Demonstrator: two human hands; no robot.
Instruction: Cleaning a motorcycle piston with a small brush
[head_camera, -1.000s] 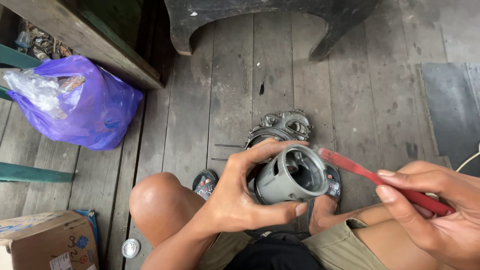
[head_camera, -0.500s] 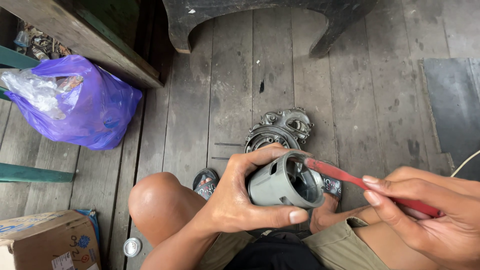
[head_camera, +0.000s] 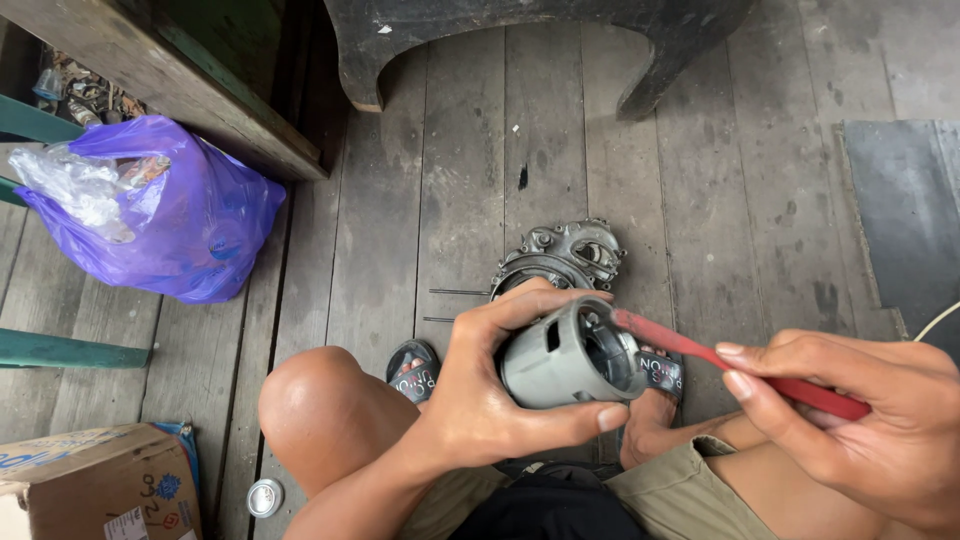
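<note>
Head cam, looking down at a squatting person's knees and hands over a wooden plank floor (head_camera: 460, 150). Left hand (head_camera: 490, 395) is wrapped around a grey metal cylinder part (head_camera: 560, 358), thumb along its lower edge, fingers over the top; the open end faces right, w/ a slot cut in the side wall. Part is held up in the air between the knees, above the sandals. Right hand (head_camera: 855, 420) is clenched on a red-handled tool (head_camera: 740, 365), tip at the rim of the cylinder's open end; can't tell if it's a brush or a pick.

On the floor just beyond the cylinder lies a grey engine casing (head_camera: 570, 252), w/ two thin rods (head_camera: 455, 293) to its left. Purple plastic bag (head_camera: 170, 215) sits far left, well apart. Cardboard box (head_camera: 95, 485) at bottom-left corner, small metal can (head_camera: 264, 497) near it. Dark stool (head_camera: 540, 40) stands at the top edge, dark mat (head_camera: 905, 220) at right.
</note>
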